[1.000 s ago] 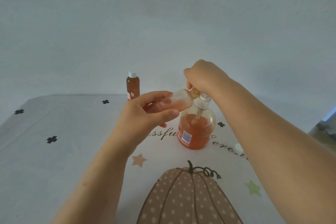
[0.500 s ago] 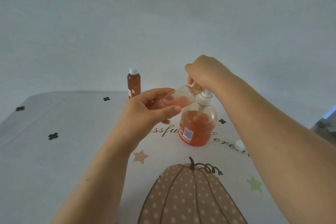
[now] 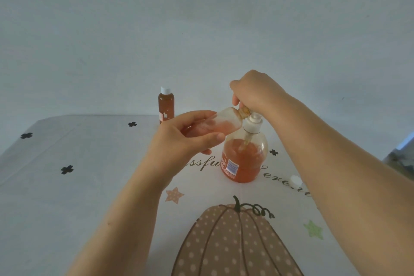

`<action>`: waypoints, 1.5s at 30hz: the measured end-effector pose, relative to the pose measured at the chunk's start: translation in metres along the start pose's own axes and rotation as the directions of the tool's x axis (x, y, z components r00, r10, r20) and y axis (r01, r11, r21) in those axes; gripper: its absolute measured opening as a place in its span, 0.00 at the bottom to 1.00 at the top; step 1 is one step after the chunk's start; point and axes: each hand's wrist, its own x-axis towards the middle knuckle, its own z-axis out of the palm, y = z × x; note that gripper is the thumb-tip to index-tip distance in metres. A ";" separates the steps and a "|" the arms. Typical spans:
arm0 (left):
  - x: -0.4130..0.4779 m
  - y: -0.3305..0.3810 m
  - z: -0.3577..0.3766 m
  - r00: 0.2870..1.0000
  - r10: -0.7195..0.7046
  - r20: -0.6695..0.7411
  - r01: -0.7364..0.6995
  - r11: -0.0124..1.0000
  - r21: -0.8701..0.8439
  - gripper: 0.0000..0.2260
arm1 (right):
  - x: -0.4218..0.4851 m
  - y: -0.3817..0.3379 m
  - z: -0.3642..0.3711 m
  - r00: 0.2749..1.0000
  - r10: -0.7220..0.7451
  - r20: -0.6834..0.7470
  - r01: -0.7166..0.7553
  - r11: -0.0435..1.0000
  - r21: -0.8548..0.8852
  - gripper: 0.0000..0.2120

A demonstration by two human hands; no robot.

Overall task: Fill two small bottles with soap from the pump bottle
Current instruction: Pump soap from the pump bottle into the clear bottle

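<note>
A clear pump bottle (image 3: 243, 159) about half full of orange soap stands mid-table. My right hand (image 3: 255, 94) is curled over its white pump head, which it hides. My left hand (image 3: 179, 141) grips a small clear bottle (image 3: 226, 122), tilted with its open neck up against the pump spout; a little orange soap lies in it. A second small bottle (image 3: 166, 104), full of orange soap and closed with a white cap, stands upright at the table's far edge.
The table wears a white cloth (image 3: 78, 186) printed with a pumpkin, stars and black clovers. A small white cap (image 3: 295, 181) lies to the right of the pump bottle, by my right forearm. A plain wall rises behind the table.
My right hand and the pump head have risen slightly, showing more of the white pump neck. The tilted small bottle stays at the spout.
</note>
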 end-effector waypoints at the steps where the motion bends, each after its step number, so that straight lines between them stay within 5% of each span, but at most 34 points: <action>1: 0.000 0.000 0.000 1.000 -0.001 0.004 0.001 1.000 -0.006 0.21 | 0.000 -0.001 -0.001 1.000 0.000 0.001 0.000 1.000 -0.007 0.16; 13: -0.001 -0.001 0.000 1.000 -0.007 0.007 0.007 0.999 0.033 0.17 | 0.002 0.002 0.003 0.993 0.012 0.121 -0.011 1.000 -0.010 0.17; 45: 0.003 -0.004 -0.001 1.000 -0.012 0.003 0.012 0.999 0.047 0.18 | 0.006 0.005 0.013 0.993 0.078 0.091 -0.078 0.997 0.000 0.16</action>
